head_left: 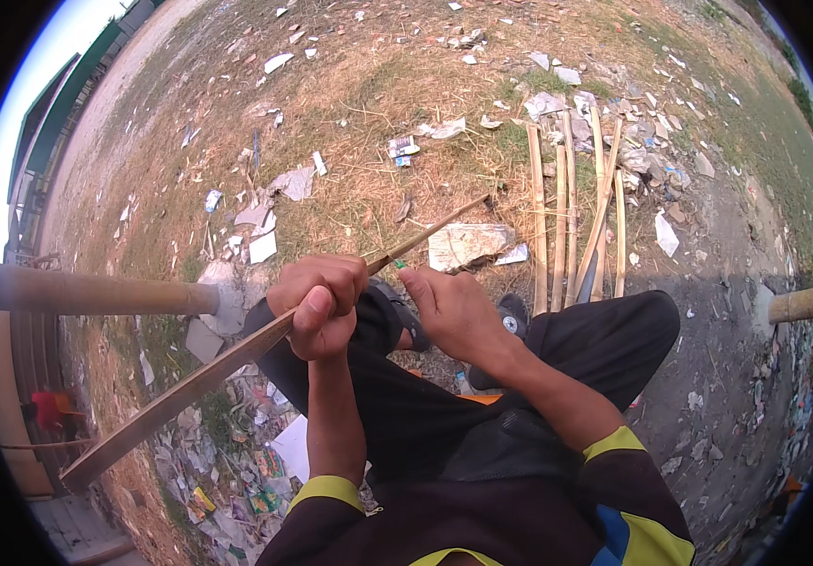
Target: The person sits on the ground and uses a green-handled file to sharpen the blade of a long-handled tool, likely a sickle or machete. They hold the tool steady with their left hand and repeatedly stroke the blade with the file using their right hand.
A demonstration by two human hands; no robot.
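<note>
My left hand [320, 300] is closed in a fist around a long, flat bamboo strip [190, 389]. The strip slants across my lap, from low on the left up to a thin far end above my shoes. My right hand [449, 307] is closed with its thumb pressed forward, beside the strip just past the left fist. From its fingers pokes a small green-ended tool [400, 265], held against the strip. Most of that tool is hidden by the hand, so its kind does not show.
Several split bamboo strips [560, 222] lie on the ground beyond my right knee, with a grey metal blade [587, 278] among them. A pale slab [468, 245] rests ahead of my shoes [512, 316]. Bamboo poles [95, 289] flank me. Litter covers the ground.
</note>
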